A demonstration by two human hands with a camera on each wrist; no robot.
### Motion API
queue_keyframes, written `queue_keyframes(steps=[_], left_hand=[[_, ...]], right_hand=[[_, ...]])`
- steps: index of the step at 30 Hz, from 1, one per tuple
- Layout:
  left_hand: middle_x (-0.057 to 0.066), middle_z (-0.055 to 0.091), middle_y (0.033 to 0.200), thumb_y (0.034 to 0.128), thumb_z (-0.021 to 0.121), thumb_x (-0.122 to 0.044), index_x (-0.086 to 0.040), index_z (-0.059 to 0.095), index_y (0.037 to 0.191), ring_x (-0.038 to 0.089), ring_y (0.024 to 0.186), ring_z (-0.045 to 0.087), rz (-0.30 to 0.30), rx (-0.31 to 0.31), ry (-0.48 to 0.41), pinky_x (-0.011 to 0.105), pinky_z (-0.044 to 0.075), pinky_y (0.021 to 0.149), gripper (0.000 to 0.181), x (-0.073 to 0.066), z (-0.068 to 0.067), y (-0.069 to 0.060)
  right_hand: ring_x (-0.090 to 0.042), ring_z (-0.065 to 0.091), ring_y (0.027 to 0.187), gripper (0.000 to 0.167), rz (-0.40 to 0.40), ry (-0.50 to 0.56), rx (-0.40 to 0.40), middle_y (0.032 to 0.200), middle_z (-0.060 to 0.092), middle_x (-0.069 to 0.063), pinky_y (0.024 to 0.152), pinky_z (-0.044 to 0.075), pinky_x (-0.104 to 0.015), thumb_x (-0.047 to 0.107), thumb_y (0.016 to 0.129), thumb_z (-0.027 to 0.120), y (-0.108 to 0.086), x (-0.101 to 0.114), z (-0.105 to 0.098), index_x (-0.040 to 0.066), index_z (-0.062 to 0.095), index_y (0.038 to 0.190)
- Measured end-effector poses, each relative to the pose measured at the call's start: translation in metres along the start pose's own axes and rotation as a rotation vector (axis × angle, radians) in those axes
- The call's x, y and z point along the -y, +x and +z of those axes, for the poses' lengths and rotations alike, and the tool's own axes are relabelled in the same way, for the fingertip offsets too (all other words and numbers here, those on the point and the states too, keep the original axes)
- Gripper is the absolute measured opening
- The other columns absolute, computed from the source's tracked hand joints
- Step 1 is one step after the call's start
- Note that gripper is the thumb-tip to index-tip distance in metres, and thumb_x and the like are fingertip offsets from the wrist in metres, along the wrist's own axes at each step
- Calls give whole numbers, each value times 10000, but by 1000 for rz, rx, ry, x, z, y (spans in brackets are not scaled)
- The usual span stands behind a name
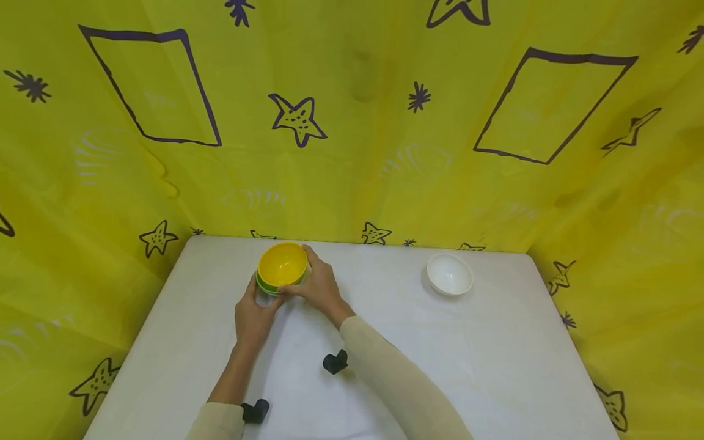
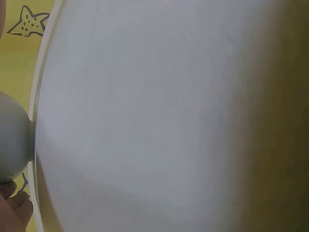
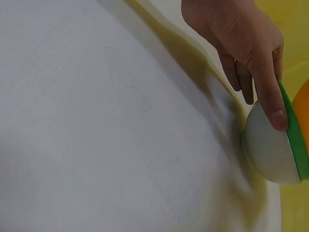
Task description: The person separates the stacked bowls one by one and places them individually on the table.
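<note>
A stack of bowls is held near the table's far left side. On top is a yellow bowl [image 1: 283, 264], its rim gripped by my right hand [image 1: 321, 286] with thumb and fingers apart. Beneath it shows a green bowl [image 1: 263, 283]; in the right wrist view its green band [image 3: 295, 130] borders a white outer wall [image 3: 270, 145]. My left hand [image 1: 255, 318] holds this lower part from the near left, thumb against the white wall. In the left wrist view, the white underside [image 2: 12, 140] is cut off by the frame edge. Whether green and white are separate bowls I cannot tell.
A single white bowl [image 1: 450, 275] stands at the far right of the white table [image 1: 484, 366]. Yellow curtains [image 1: 352, 153] with stars and other dark drawings enclose the back and both sides. Dark wrist mounts [image 1: 334, 362] stick out near both arms.
</note>
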State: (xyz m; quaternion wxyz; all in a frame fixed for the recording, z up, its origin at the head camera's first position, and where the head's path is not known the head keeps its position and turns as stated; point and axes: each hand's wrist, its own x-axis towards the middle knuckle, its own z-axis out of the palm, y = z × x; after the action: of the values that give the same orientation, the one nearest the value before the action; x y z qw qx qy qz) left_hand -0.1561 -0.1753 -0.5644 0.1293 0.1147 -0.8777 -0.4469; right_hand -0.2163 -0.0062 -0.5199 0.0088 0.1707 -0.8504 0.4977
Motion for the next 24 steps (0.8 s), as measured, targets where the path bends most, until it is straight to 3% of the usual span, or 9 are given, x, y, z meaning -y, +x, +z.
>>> queue_keyframes(steps=[10, 18, 24], left_hand=[[223, 475, 1574, 841, 919, -305, -52, 433, 1593, 438, 1442, 454, 9, -10, -16, 592, 363, 1194, 930, 3, 1, -1], [251, 488, 1550, 843, 916, -223, -31, 440, 1582, 454, 1426, 465, 29, -18, -27, 600, 374, 1183, 899, -1, -2, -3], [264, 482, 1550, 845, 915, -239, -16, 428, 1586, 456, 1441, 446, 19, -13, -28, 603, 358, 1191, 914, -2, -1, -3]], right_hand=[[-180, 521, 1413, 1002, -33, 44, -39, 1535, 565, -51, 1192, 395, -370, 281, 733, 995, -2, -2, -5, 93, 459, 1559], [-233, 479, 1455, 1036, -50, 106, -95, 1557, 533, -112, 1197, 388, -441, 251, 759, 981, -7, 2, -19, 9, 405, 1586], [-162, 498, 1433, 945, -87, 155, -154, 1492, 603, -60, 1205, 379, -407, 208, 754, 983, -8, -3, -31, 59, 473, 1535]])
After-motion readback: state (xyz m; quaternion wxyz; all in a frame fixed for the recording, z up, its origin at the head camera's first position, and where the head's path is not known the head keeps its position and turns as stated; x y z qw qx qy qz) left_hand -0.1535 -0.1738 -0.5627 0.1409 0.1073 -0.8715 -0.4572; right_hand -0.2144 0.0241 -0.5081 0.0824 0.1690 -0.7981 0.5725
